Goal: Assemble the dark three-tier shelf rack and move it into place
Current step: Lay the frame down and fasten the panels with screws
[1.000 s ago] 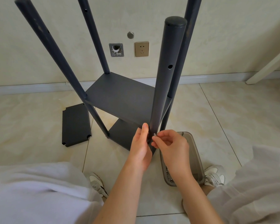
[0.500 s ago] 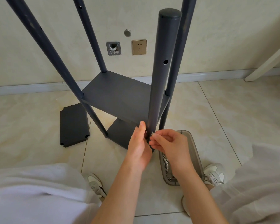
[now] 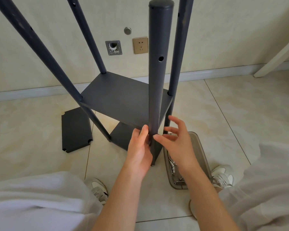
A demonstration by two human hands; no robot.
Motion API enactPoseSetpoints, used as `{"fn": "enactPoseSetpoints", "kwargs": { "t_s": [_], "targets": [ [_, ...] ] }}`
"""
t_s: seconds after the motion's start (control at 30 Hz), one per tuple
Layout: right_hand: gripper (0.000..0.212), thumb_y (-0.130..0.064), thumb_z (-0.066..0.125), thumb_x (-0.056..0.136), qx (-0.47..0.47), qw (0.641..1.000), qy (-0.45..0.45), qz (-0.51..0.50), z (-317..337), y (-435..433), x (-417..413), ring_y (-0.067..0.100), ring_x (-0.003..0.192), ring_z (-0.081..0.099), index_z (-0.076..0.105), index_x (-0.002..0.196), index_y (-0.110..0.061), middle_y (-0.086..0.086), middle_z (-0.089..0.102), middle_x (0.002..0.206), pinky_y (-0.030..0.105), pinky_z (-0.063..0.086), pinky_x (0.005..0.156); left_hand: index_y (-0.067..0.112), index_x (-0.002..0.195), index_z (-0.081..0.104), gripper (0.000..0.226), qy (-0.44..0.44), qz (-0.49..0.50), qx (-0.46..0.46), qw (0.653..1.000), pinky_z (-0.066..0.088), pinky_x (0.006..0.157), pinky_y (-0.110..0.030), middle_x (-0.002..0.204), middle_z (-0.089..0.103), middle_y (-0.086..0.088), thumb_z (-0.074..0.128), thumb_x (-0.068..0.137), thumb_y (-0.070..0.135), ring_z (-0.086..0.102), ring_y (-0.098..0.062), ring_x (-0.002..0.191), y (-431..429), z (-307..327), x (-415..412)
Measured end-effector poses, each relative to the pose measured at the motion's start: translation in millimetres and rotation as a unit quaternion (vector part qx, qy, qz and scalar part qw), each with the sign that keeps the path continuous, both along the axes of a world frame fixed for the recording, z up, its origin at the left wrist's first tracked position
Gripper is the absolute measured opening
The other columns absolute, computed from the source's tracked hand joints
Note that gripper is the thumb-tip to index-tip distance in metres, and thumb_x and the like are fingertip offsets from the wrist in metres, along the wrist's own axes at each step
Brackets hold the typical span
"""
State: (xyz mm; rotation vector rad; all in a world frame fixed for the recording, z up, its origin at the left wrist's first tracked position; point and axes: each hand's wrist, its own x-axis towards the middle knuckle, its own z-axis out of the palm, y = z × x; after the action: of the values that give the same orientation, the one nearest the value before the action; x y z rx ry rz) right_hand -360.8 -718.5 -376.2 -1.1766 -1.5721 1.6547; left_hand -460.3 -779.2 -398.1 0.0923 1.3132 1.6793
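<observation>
**On the pale tiled floor (image 3: pixel 40 130): hands at a shelf joint**

The half-built dark three-tier shelf rack (image 3: pixel 120 100) stands ahead of the knees. Its nearest dark grey round metal post (image 3: pixel 158 72) rises upright between both hands. The left hand (image 3: pixel 138 152) wraps it at the middle shelf's corner. The right hand (image 3: pixel 177 147) is released, fingers spread, forefinger touching that joint. The loose dark flat panel (image 3: pixel 75 129) lies left, nearer the left hand.
</observation>
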Motion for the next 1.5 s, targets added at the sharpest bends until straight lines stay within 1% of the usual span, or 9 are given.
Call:
{"fn": "enactPoseSetpoints", "kwargs": {
  "t_s": [0.17,0.3,0.4,0.5,0.6,0.73,1.03,1.2,1.5],
  "targets": [
    [0.062,0.001,0.074,0.083,0.031,0.988,0.012,0.148,9.6,20.9,1.5,0.014,0.104,0.069,0.058,0.126,-0.041,-0.002,0.068,0.119,0.041,0.056,0.096,0.018,0.133,0.054,0.037,0.041,0.012,-0.061,0.997,0.043,0.101,-0.034,0.121,0.072,0.0,0.06,0.1,0.033,0.065,-0.013,0.114,-5.5,13.7,-3.2],
    [0.058,-0.007,0.075,0.084,0.046,0.988,-0.007,0.147,12.0,19.1,-0.2,0.007,0.102,0.069,0.058,0.11,-0.057,-0.008,0.072,0.112,0.038,0.054,0.099,0.022,0.139,0.037,0.059,0.204,0.09,-0.149,0.963,0.047,0.081,-0.017,0.121,0.059,0.003,0.072,0.091,0.02,0.062,-0.008,0.104,-6.2,19.0,0.2],
    [0.058,-0.009,0.077,0.083,0.043,0.989,-0.01,0.143,13.3,20.8,-0.3,0.006,0.099,0.07,0.058,0.106,-0.059,-0.01,0.073,0.109,0.037,0.054,0.098,0.022,0.141,0.04,0.077,0.461,0.114,-0.175,0.863,0.048,0.094,-0.021,0.129,0.042,0.004,0.085,0.078,0.014,0.055,-0.018,0.115,-20.6,21.4,-3.1],
    [0.054,-0.005,0.077,0.082,0.024,0.987,0.008,0.158,16.8,25.1,2.1,0.015,0.094,0.073,0.063,0.11,-0.049,-0.001,0.077,0.1,0.044,0.055,0.097,0.027,0.135,0.057,0.062,0.676,-0.057,-0.151,0.719,0.02,0.116,-0.027,0.144,0.04,0.016,0.083,0.079,0.035,0.027,-0.023,0.144,-23.9,22.6,-9.9],
    [0.051,-0.005,0.075,0.084,0.023,0.985,0.002,0.168,20.1,27.3,2.9,0.017,0.093,0.073,0.063,0.11,-0.047,0.002,0.077,0.098,0.044,0.054,0.098,0.029,0.131,0.061,0.05,0.678,-0.13,-0.101,0.717,0.001,0.121,-0.037,0.138,0.026,0.041,0.075,0.085,0.043,0.003,-0.006,0.152,-17.7,24.9,-20.3],
    [0.049,-0.007,0.074,0.086,0.014,0.984,-0.001,0.175,20.0,30.6,2.7,0.018,0.092,0.072,0.063,0.111,-0.047,0.004,0.076,0.096,0.037,0.055,0.096,0.025,0.118,0.068,0.043,0.71,-0.139,-0.056,0.687,-0.015,0.12,-0.027,0.121,0.032,0.048,0.069,0.082,0.047,0.013,0.002,0.147,-11.9,25.9,-37.0],
    [0.016,-0.019,0.059,0.098,-0.12,0.987,0.021,0.107,14.8,36.4,4.2,0.02,0.092,0.074,0.055,0.114,-0.023,0.01,0.075,0.104,0.042,0.058,0.092,0.019,0.113,0.072,0.042,0.718,-0.157,-0.041,0.677,0.01,0.124,-0.042,0.124,0.053,0.024,0.07,0.081,0.046,0.048,-0.017,0.137,-9.2,22.3,-45.8],
    [0.038,-0.044,0.05,0.1,-0.083,0.987,-0.084,0.107,25.3,41.9,-12.2,0.017,0.088,0.074,0.05,0.127,-0.017,0.008,0.074,0.104,0.033,0.059,0.087,0.015,0.113,0.071,0.043,0.729,-0.153,-0.041,0.666,0.015,0.122,-0.045,0.124,0.06,0.017,0.071,0.081,0.043,0.051,-0.019,0.135,-9.4,20.4,-43.8],
    [0.034,-0.033,0.044,0.105,-0.062,0.98,-0.118,0.15,26.6,47.3,-18.7,0.019,0.087,0.073,0.056,0.123,-0.007,0.011,0.074,0.101,0.032,0.058,0.088,0.015,0.124,0.064,0.056,0.749,-0.149,-0.063,0.643,0.002,0.124,-0.024,0.133,0.065,0.002,0.057,0.087,0.055,0.044,-0.014,0.138,-15.2,11.4,-39.3]
  ]
}}
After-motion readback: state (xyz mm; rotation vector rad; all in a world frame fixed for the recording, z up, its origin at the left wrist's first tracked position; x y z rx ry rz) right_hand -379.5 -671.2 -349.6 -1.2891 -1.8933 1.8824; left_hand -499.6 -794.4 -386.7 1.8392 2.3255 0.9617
